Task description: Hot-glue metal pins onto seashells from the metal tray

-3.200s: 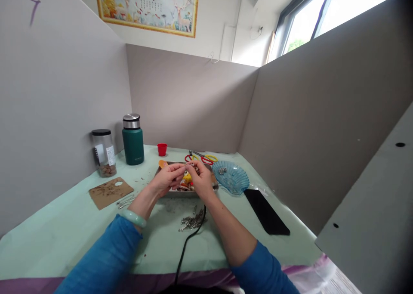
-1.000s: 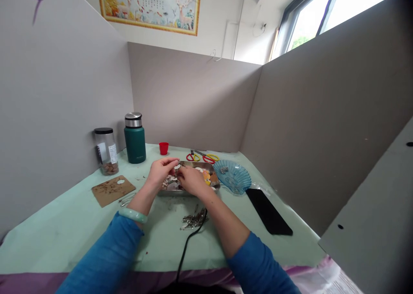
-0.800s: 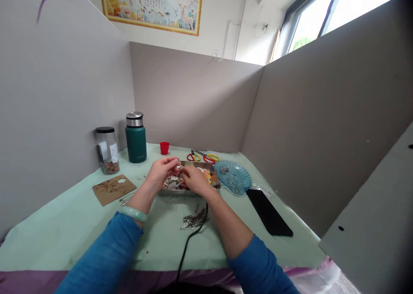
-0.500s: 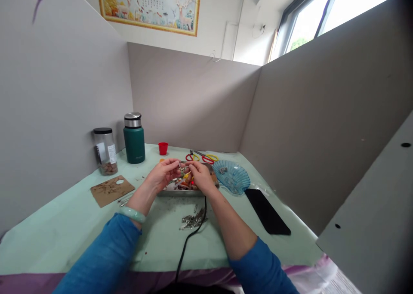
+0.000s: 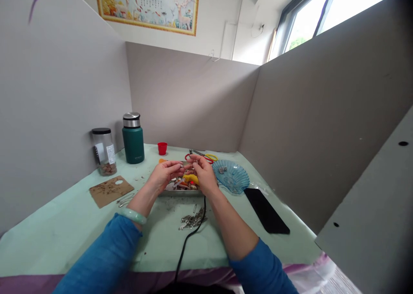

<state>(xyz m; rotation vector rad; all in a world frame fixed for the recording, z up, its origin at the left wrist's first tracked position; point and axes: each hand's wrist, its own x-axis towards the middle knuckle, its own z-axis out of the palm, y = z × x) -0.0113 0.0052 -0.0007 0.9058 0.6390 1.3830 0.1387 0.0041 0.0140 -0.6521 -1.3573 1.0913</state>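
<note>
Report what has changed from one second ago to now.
The right hand has moved rightward, and its fingers show higher in view, over the tray. Whether anything was taken or let go is too small to tell. The left hand, green flask, pile of metal pieces and blue dish stayed about where they were.

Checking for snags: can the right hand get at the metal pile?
Probably yes: the metal pile lies mostly uncovered near the right hand, though the black cable crosses its right side.

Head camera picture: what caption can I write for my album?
Left hand and right hand close together over a tray of small colorful pieces.
</note>
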